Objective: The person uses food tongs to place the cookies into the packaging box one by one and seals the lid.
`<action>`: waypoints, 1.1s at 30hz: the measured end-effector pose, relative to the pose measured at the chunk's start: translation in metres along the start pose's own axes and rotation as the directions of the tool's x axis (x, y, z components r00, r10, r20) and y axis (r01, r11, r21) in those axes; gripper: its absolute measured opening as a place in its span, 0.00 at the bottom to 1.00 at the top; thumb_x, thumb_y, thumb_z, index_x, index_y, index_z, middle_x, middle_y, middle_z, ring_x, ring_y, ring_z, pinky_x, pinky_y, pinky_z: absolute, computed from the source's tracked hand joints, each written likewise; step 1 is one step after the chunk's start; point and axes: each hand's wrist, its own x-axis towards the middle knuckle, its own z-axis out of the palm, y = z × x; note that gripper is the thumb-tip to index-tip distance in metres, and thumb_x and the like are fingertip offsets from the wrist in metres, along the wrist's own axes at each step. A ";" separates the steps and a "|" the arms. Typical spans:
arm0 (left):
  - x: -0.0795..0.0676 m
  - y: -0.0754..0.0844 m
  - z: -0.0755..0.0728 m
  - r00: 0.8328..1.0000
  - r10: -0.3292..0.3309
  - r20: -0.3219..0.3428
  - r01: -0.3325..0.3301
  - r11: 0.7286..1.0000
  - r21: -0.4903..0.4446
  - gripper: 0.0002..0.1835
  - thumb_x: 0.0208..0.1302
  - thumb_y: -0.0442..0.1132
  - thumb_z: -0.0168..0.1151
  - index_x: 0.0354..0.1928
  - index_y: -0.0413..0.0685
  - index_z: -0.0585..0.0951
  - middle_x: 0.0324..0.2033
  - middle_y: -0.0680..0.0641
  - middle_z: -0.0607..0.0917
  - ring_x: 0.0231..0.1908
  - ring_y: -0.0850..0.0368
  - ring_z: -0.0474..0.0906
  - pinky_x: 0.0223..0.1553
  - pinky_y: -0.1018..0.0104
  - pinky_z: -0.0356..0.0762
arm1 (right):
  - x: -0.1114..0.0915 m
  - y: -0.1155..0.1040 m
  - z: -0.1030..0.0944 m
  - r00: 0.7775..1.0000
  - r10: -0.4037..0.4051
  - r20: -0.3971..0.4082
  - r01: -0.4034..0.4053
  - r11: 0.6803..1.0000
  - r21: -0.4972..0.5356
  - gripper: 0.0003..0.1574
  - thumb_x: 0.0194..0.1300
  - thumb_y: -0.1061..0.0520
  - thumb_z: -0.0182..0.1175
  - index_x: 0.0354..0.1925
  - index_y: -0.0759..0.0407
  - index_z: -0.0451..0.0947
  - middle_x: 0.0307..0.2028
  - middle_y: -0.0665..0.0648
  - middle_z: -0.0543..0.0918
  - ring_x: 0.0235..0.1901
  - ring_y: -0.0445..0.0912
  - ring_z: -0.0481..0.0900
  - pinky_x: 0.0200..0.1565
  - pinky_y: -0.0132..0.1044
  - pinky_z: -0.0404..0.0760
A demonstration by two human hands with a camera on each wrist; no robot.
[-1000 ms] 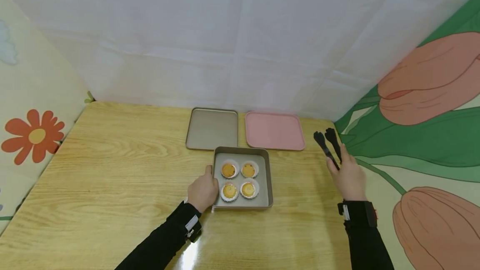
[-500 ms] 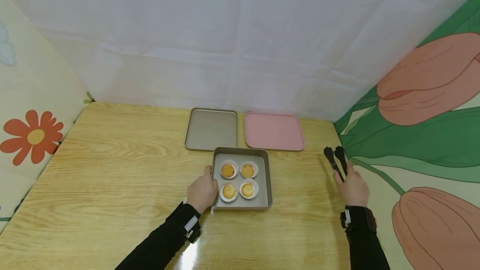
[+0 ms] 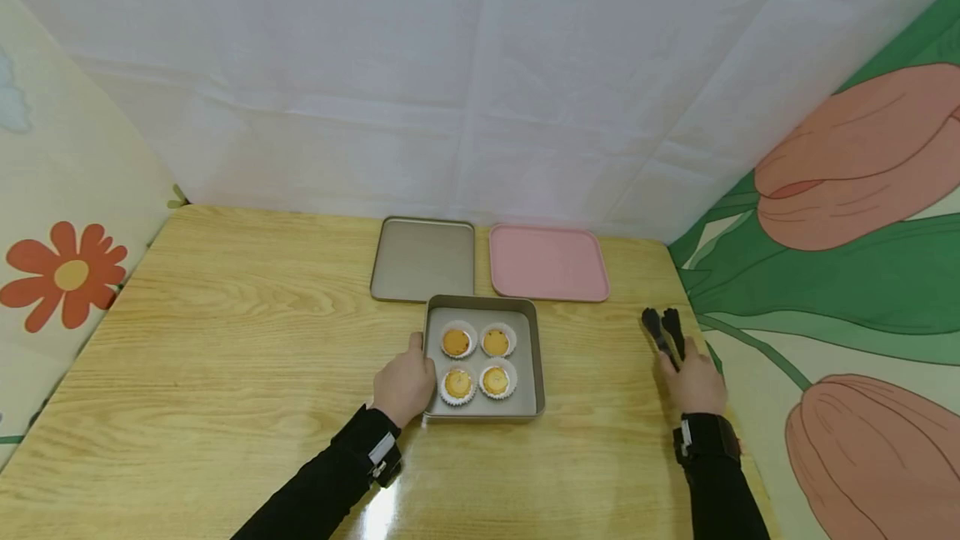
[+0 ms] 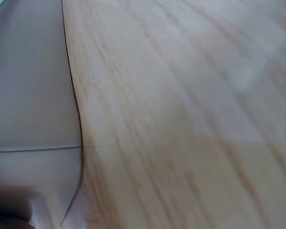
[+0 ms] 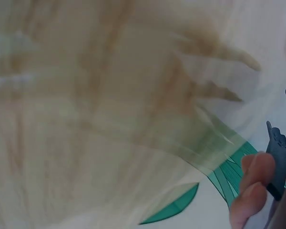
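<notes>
My left hand [image 3: 405, 382] grips the left wall of a square grey baking pan [image 3: 528, 402], its thumb along the rim. Several small round cakes [image 3: 458, 383] in white paper cups sit inside the pan. In the left wrist view the pan's outer side [image 4: 28, 95] fills the left edge, with only a bit of finger at the bottom corner. Near the table's right edge, my right hand [image 3: 696, 383] holds black tongs [image 3: 654, 327], their two arms apart and pointing away from me. The right wrist view shows curled fingers [image 5: 255, 183] against the tongs [image 5: 278, 160].
Behind the pan lie a flat grey tray [image 3: 423, 261] and, to its right, a pink tray [image 3: 550, 263]. A white sheet [image 3: 420, 90] hangs at the table's back. Patterned cloth walls [image 3: 840, 307] stand close on the right and on the left.
My right hand has moved toward me and lower with the tongs, from near the back right corner along the table's right edge. The left hand and the pan have stayed in place.
</notes>
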 end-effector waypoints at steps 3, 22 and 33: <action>0.000 -0.001 0.001 1.000 0.006 -0.006 -0.006 1.000 0.000 0.23 0.61 0.39 0.43 0.57 0.35 0.64 0.21 0.37 0.79 0.17 0.47 0.73 0.15 0.53 0.67 | -0.001 0.002 0.004 1.000 0.008 0.028 -0.008 1.000 -0.019 0.37 0.65 0.47 0.54 0.60 0.74 0.60 0.38 0.80 0.73 0.31 0.67 0.74 0.30 0.58 0.72; 0.000 0.000 0.000 1.000 -0.010 0.019 0.010 1.000 0.006 0.23 0.62 0.39 0.42 0.58 0.35 0.64 0.21 0.38 0.79 0.18 0.48 0.73 0.16 0.54 0.67 | -0.004 0.003 0.012 0.995 0.064 0.078 -0.065 0.998 0.007 0.39 0.66 0.45 0.50 0.62 0.72 0.57 0.39 0.79 0.73 0.29 0.67 0.74 0.28 0.58 0.72; 0.001 -0.001 0.001 1.000 -0.009 0.019 0.009 1.000 0.016 0.23 0.62 0.39 0.42 0.58 0.35 0.63 0.23 0.37 0.80 0.20 0.47 0.74 0.18 0.52 0.69 | -0.004 0.001 0.016 0.995 0.077 0.060 -0.076 0.997 -0.009 0.38 0.65 0.46 0.52 0.61 0.71 0.59 0.37 0.78 0.74 0.29 0.67 0.74 0.29 0.58 0.72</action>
